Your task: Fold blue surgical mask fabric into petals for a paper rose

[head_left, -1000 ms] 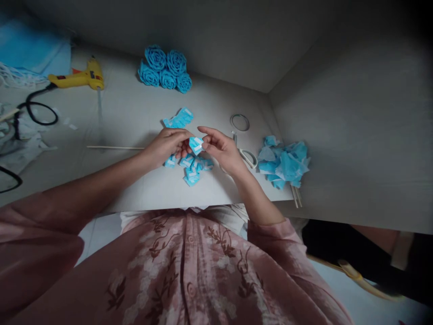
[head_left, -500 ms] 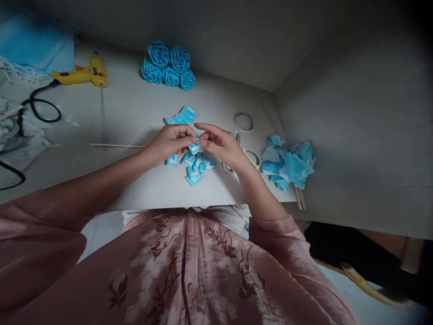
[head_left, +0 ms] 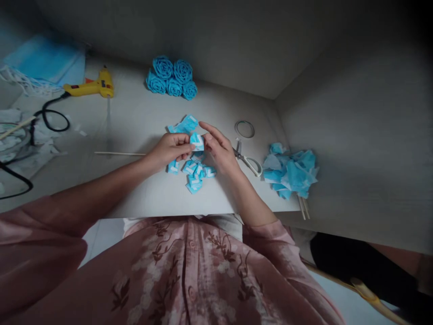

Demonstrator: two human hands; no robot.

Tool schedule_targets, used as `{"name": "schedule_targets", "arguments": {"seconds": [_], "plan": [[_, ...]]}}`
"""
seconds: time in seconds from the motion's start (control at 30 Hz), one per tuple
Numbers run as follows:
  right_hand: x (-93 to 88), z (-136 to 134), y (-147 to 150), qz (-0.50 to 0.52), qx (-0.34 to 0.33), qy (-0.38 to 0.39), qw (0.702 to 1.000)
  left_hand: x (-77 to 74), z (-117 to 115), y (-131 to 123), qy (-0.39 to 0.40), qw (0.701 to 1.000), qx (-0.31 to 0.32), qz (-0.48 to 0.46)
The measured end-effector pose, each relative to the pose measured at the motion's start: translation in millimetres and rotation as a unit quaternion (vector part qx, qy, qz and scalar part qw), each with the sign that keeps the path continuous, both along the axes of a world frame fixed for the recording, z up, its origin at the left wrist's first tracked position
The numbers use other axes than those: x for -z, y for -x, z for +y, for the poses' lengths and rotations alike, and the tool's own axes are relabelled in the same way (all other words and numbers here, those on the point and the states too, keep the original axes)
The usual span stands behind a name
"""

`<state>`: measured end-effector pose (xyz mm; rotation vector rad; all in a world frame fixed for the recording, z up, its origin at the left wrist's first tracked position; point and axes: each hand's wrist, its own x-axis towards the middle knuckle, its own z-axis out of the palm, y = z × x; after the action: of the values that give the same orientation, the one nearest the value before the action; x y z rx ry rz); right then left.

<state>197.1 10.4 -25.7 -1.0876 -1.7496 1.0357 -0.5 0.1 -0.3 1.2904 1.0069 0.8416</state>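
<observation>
My left hand [head_left: 174, 146] pinches a small folded blue piece of mask fabric [head_left: 196, 141] with white tape strips on it, thumb in front. At the piece's right edge, the thumb and a finger of my right hand [head_left: 219, 148] close on it, while the index finger stretches out above. Just below lie several similar taped blue pieces [head_left: 194, 183], partly covered by my hands. A longer blue strip [head_left: 186, 124] with white tape rests behind my left fingers. Scissors [head_left: 248, 162] with white handles lie right of my right hand, their blades partly hidden.
Several blue rosettes [head_left: 174, 76] are stacked at the back. To the left are a yellow glue gun [head_left: 89, 87], blue masks [head_left: 43, 61] and white scraps [head_left: 40, 144]. A thin stick [head_left: 118, 154] lies by my left wrist. On the right are a ring [head_left: 244, 129] and crumpled blue fabric [head_left: 292, 169].
The view has shifted slightly, so things appear lower. My right hand has moved a little right and down from my left, showing more of the held blue piece and the scissors.
</observation>
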Motion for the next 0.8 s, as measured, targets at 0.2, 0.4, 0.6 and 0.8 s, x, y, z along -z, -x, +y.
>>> {"name": "schedule_targets", "arguments": {"seconds": [0.2,0.4,0.6,0.8], "plan": [[8.5,1.1,-5.8,0.013,-0.044,-0.001,0.999,2.5,-1.3,-1.3,-0.004,0.998,0.051,0.035],[10.0,1.9,-7.2,-0.012,0.001,-0.033,0.999,6.5,-1.4,-1.8,0.005,1.000,-0.008,-0.012],[5.7,-0.9,-5.9,-0.031,0.014,-0.052,0.998,5.7,-3.4,-3.2,0.008,1.000,0.019,0.016],[3.6,-3.7,-5.5,-0.055,-0.020,-0.054,0.997,4.3,-6.3,-4.0,-0.018,0.998,0.037,0.038]]}}
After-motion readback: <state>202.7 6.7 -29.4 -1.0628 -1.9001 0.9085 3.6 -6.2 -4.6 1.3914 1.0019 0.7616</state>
